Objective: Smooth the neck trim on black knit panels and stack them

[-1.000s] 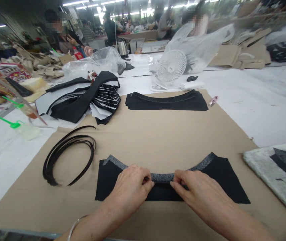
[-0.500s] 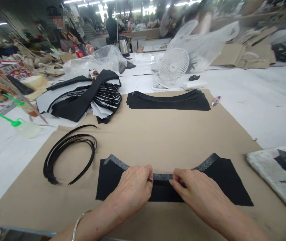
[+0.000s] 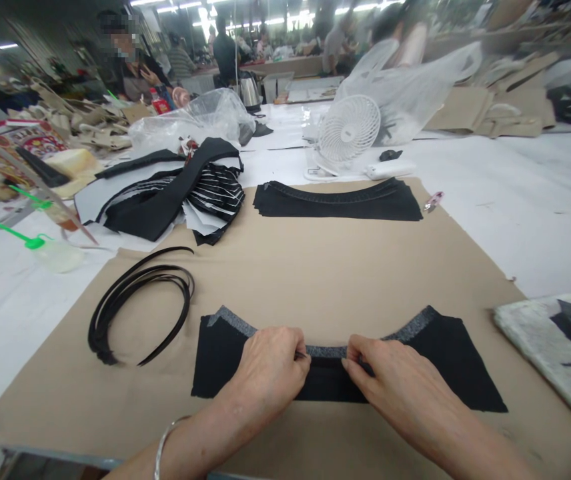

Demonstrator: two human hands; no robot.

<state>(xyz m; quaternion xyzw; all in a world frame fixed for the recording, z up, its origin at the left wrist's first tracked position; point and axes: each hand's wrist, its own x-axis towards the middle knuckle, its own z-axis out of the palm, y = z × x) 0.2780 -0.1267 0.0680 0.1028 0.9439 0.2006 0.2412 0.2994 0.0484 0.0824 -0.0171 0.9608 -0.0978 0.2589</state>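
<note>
A black fabric piece [image 3: 445, 360] with a curved grey upper edge lies flat on the tan paper sheet [image 3: 315, 273] near me. My left hand [image 3: 270, 370] rests on its middle, fingers curled and pinching the grey edge. My right hand [image 3: 390, 380] pinches the same edge just to the right, a short gap of grey band showing between the two hands. A stack of similar black pieces [image 3: 338, 200] lies at the far end of the tan sheet. A coil of thin black strip [image 3: 140, 303] sits left of the piece.
A heap of black and striped cut pieces [image 3: 175, 193] lies at the left rear. A small white fan [image 3: 348, 133], clear plastic bags [image 3: 200, 120] and a green-capped glue bottle [image 3: 53, 253] stand around. A grey-white board [image 3: 555, 347] sits at right. Other people work at the back.
Both hands stay on the grey edge; the gap between them has narrowed slightly. The view has shifted a little.
</note>
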